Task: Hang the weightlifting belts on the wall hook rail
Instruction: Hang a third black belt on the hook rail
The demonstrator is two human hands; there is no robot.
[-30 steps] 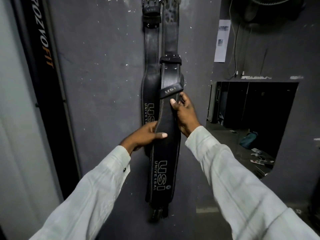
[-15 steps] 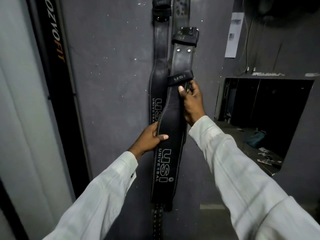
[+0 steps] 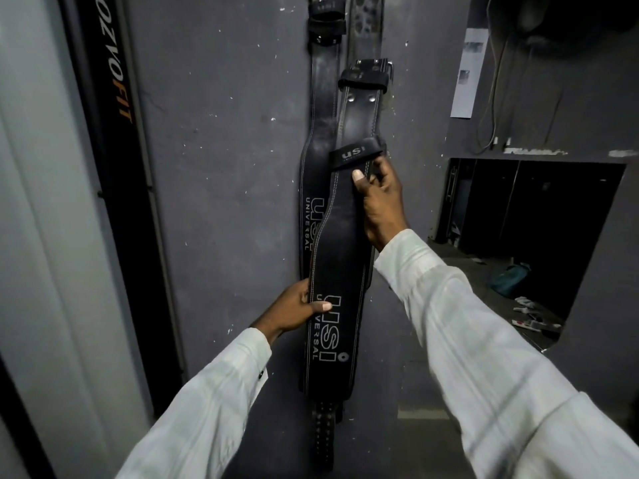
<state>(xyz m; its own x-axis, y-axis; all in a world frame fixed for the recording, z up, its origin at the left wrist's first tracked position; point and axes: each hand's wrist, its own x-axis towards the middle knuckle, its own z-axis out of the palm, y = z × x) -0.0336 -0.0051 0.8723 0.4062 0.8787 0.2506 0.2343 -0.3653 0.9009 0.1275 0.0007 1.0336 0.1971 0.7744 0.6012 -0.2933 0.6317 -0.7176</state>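
A dim grey wall flecked with white; right of it, a paper sheet above a dark opening.

Long white sleeves — faintly striped, buttoned cuffs (left button dark) — bare hands.

Rear belt top cut off by frame edge (hook rail unseen); wall paper print blurred.
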